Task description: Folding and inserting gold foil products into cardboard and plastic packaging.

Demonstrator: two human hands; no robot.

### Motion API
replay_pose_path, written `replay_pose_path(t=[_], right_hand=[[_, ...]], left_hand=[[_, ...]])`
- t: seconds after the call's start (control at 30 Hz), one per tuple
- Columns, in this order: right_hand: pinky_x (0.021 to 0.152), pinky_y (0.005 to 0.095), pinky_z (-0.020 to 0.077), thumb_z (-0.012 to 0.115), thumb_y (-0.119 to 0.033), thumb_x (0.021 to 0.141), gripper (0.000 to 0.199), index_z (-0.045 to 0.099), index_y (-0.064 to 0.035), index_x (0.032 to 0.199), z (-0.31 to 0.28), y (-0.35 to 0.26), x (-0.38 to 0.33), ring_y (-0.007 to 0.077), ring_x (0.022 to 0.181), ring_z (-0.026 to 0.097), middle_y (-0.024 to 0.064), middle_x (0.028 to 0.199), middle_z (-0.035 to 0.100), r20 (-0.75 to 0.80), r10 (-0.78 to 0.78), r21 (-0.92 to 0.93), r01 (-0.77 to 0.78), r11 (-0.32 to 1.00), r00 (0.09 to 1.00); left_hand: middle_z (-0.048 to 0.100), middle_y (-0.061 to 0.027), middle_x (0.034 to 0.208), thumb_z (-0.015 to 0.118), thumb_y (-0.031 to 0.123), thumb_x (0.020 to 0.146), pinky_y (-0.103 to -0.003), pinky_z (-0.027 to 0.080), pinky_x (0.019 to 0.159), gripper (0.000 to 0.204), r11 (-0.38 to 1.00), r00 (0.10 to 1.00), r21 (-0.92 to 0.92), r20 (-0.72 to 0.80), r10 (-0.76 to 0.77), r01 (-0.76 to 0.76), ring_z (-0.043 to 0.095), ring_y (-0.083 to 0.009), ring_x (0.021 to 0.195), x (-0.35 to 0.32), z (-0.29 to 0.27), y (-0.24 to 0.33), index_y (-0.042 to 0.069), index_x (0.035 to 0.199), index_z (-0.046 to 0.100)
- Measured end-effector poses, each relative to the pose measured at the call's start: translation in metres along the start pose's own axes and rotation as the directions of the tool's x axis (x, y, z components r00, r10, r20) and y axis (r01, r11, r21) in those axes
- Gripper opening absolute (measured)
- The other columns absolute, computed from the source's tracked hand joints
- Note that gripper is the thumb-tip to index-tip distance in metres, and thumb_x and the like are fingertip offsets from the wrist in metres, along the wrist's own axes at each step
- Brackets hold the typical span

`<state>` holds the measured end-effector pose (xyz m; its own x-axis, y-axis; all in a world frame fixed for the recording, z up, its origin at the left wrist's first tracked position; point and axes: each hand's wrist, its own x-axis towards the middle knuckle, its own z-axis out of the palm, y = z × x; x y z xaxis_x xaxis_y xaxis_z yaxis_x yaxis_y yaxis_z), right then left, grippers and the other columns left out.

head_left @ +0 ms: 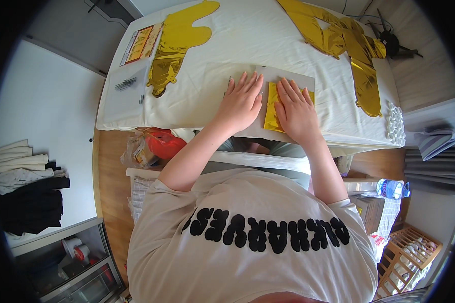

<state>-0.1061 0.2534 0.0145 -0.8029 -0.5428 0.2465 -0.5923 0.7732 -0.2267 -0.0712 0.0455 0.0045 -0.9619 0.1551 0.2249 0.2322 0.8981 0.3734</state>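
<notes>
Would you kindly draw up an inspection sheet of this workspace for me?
Surface: table under a cream cloth.
Job's things: folded gold foil lying on a grey board.
Clutter: gold foil pieces at far left and right; printed card; clear plastic sleeve.
Hands: left hand flat, just left of the folded foil; right hand flat on it.
Cables: dark cables, far right corner.
Surroundings: clothes at left; bottle at right.
</notes>
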Motion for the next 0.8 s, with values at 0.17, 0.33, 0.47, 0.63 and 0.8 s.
replay_pose_path(t=[0.17, 0.33, 0.47, 0.63, 0.8], right_hand=[[0.126, 0.0499, 0.0267, 0.048, -0.031, 0.106, 0.056, 0.046, -0.0047, 0.155, 0.0, -0.005, 0.004, 0.0319, 0.153, 0.037, 0.0135, 0.162, 0.044, 0.013, -0.054, 0.002, 0.054, 0.999, 0.998], [0.126, 0.0501, 0.0274, 0.046, -0.03, 0.106, 0.055, 0.046, -0.0044, 0.155, 0.009, -0.014, 0.01, 0.0323, 0.152, 0.038, 0.0139, 0.161, 0.046, 0.002, -0.068, 0.021, 0.068, 0.997, 0.998], [0.126, 0.0498, 0.0275, 0.043, -0.028, 0.107, 0.055, 0.044, -0.0036, 0.156, 0.013, -0.022, 0.015, 0.033, 0.152, 0.038, 0.0156, 0.161, 0.046, -0.031, -0.041, 0.091, 0.043, 0.995, 0.999], [0.126, 0.051, 0.0272, 0.043, -0.029, 0.105, 0.059, 0.043, 0.0017, 0.155, 0.016, -0.03, 0.018, 0.0344, 0.151, 0.04, 0.0187, 0.16, 0.047, -0.056, -0.027, 0.15, 0.035, 0.988, 0.998], [0.125, 0.052, 0.0281, 0.049, -0.023, 0.103, 0.058, 0.042, 0.0029, 0.155, 0.014, -0.027, 0.018, 0.0375, 0.15, 0.04, 0.0195, 0.159, 0.046, -0.081, -0.005, 0.252, 0.025, 0.967, 0.997]], left_hand=[[0.04, -0.0168, 0.165, 0.044, 0.026, 0.109, -0.06, 0.02, 0.126, 0.056, 1.0, 1.0, 0.018, 0.011, -0.022, 0.022, 0.03, -0.0404, 0.155, -0.001, 0.001, 0.004, 0.003, 0.16, 0.036], [0.04, -0.018, 0.164, 0.044, 0.028, 0.109, -0.06, 0.019, 0.126, 0.057, 0.997, 0.999, 0.069, 0.023, -0.024, 0.022, 0.03, -0.0412, 0.155, -0.002, 0.003, 0.01, 0.002, 0.159, 0.037], [0.038, -0.0189, 0.165, 0.043, 0.027, 0.109, -0.06, 0.019, 0.126, 0.058, 0.993, 1.0, 0.116, 0.009, -0.019, 0.018, 0.028, -0.0415, 0.156, -0.003, 0.004, 0.009, 0.003, 0.16, 0.035], [0.034, -0.0179, 0.167, 0.042, 0.031, 0.108, -0.06, 0.018, 0.126, 0.061, 0.989, 0.999, 0.142, 0.023, -0.037, 0.033, 0.025, -0.0381, 0.157, -0.004, 0.006, 0.009, 0.004, 0.162, 0.033], [0.034, -0.0177, 0.167, 0.042, 0.037, 0.107, -0.06, 0.018, 0.126, 0.065, 0.978, 1.0, 0.208, 0.012, -0.023, 0.02, 0.025, -0.0334, 0.158, -0.007, 0.011, 0.009, 0.001, 0.16, 0.035]])
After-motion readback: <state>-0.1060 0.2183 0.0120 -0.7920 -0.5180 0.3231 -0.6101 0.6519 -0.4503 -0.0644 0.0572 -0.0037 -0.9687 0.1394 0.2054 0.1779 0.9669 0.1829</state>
